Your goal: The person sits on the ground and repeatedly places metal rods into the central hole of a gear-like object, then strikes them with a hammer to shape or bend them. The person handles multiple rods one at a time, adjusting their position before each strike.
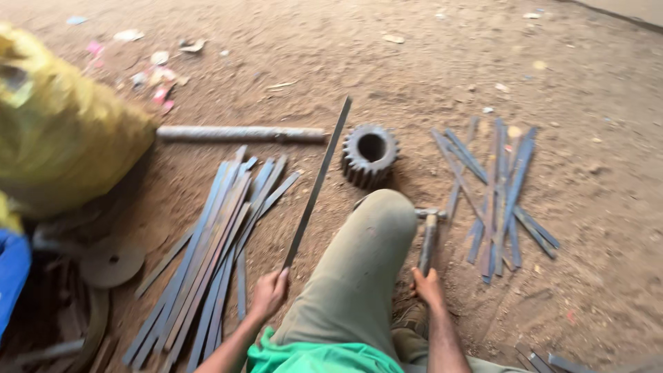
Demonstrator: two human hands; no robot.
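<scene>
Long flat metal strip (315, 186) held angled up; hammer (428, 238) lying on dirt, handle gripped.

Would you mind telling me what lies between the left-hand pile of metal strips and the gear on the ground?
In the head view, the long strip held up by the left hand crosses between the pile and the gear; otherwise only bare dirt.

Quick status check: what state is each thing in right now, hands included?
left hand: shut on metal strip
metal strip: held, tilted up off the ground
right hand: gripping hammer handle
hammer: head resting on ground
gear: lying flat, untouched
left strip pile: on ground
right strip pile: scattered, crossed
</scene>
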